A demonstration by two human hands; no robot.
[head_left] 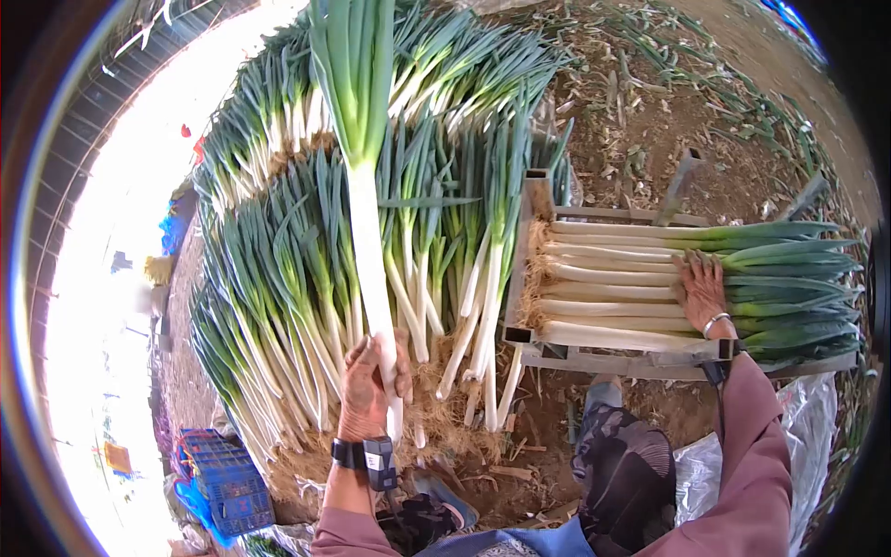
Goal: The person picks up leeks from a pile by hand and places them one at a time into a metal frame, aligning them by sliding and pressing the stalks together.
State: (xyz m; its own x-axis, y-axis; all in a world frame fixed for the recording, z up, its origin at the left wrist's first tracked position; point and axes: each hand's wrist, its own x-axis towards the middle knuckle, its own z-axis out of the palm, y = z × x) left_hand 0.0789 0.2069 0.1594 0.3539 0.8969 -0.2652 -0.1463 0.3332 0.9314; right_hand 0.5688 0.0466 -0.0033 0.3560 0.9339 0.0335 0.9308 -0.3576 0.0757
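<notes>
My left hand (369,382) is closed round the white stem of a leek (369,246), low down near its root end. That leek stands nearly upright, its green leaves reaching past the top of the view. On the right, my right hand (703,290) lies with fingers spread on a row of leeks (613,277) set side by side in a metal frame (687,359). Their roots press toward the frame's left end, and their green tops point right. Behind the left hand, large heaps of leeks (306,269) lean in rows, roots down.
A blue plastic crate (227,483) stands at the lower left. Silvery plastic sheeting (806,427) lies at the lower right. Leaf scraps and soil (640,111) cover the ground beyond the frame. My knee (626,464) is just below the frame.
</notes>
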